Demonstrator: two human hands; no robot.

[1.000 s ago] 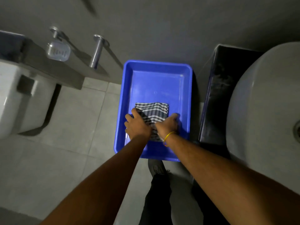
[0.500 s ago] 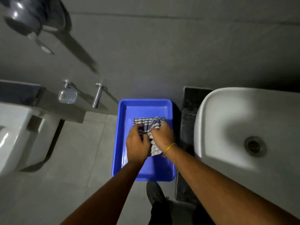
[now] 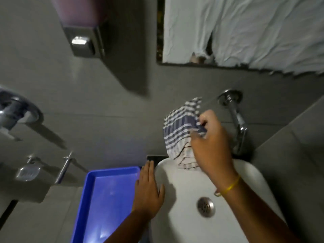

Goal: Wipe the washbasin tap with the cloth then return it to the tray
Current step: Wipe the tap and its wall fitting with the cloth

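The right hand [image 3: 211,146] is raised ahead, fingers curled and pinched shut on a cloth [image 3: 180,134], its forearm stretching in from the lower right with a yellow band at the wrist. The left hand [image 3: 149,192] lies flat, palm down, fingers straight and together, forearm coming from below.

Below and to the left of our right grip [image 3: 208,142] we see the tiled floor [image 3: 40,216], with the blue tray [image 3: 91,199] lying on it, just beside the dark counter [image 3: 156,157] that bears the white washbasin [image 3: 245,181].
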